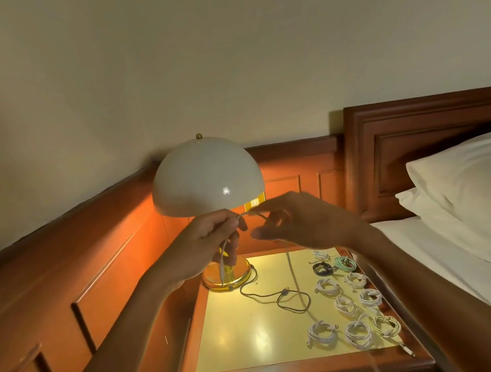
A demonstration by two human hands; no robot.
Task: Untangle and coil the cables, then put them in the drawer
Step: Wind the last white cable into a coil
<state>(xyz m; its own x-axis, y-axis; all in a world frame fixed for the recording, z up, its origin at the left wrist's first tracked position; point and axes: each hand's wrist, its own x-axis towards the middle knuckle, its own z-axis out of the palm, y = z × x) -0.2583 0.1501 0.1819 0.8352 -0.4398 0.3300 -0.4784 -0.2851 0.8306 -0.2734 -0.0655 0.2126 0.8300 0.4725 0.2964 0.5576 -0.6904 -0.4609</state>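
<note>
My left hand is raised in front of the lamp and grips a thin white cable; one end hangs down from the fist. The cable runs from my left fingers across to my right hand, whose fingers pinch it, then drops down to the nightstand top. My right hand is blurred. Several coiled cables lie in rows on the right of the top: white coils, a black coil and a teal coil. No drawer is in sight.
A dome lamp with a brass base stands at the back of the nightstand. Its thin black cord loops over the top. A bed with pillows lies right. Wood panelling runs along the left.
</note>
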